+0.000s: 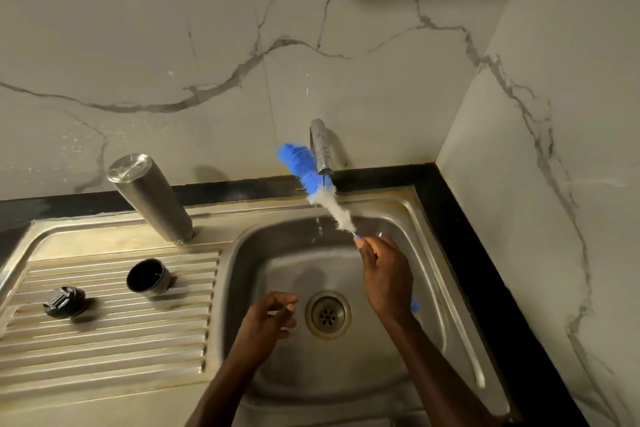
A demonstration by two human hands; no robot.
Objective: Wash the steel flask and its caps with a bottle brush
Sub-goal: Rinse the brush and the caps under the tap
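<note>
A blue-and-white bottle brush [313,184], silver steel flask [150,198], two black caps [149,276], and grey-veined white marble wall [207,45].

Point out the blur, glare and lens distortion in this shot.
Head view: the bottle brush and left hand are motion-blurred; light glints off the tap and the steel flask; the wide lens bows the sink edges; lighting is dim.

I see my right hand [384,274] gripping the brush [320,189] under the tap [322,146], my left hand [273,314] loosely curled over the sink [242,253]; flask [150,198] and two caps [149,277] [64,302] sit on the drainboard [104,340].
</note>
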